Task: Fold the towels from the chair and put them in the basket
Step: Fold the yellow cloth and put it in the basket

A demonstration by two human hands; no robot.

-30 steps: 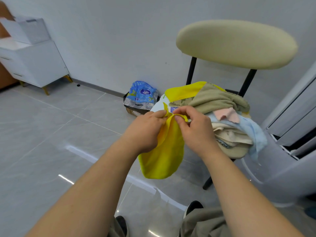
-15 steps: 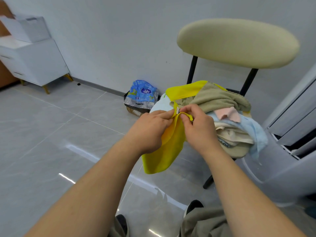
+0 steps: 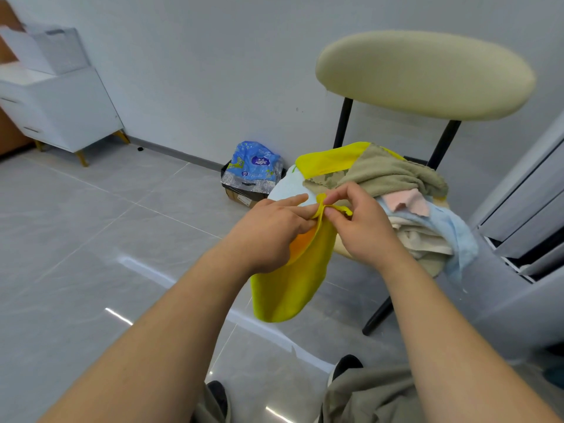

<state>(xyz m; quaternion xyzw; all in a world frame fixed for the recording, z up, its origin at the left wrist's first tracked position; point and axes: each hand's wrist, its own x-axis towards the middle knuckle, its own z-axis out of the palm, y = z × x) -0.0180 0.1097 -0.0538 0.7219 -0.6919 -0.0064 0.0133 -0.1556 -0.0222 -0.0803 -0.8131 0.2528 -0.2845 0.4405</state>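
Note:
A yellow towel (image 3: 290, 279) hangs in the air in front of the chair (image 3: 424, 74). My left hand (image 3: 268, 233) and my right hand (image 3: 363, 227) both pinch its top edge, close together. On the chair seat lies a pile of towels (image 3: 393, 184): olive, yellow, pink, light blue and cream ones. No basket is in view.
A blue plastic pack sits in a cardboard box (image 3: 253, 175) on the floor by the wall. A white cabinet (image 3: 58, 108) stands at the far left. A white appliance (image 3: 531, 209) stands close on the right of the chair. My shoes and trousers show at the bottom.
My hands have shifted their pinch along the yellow towel's top edge, and the hanging cloth has swung slightly. The pile on the chair has not moved.

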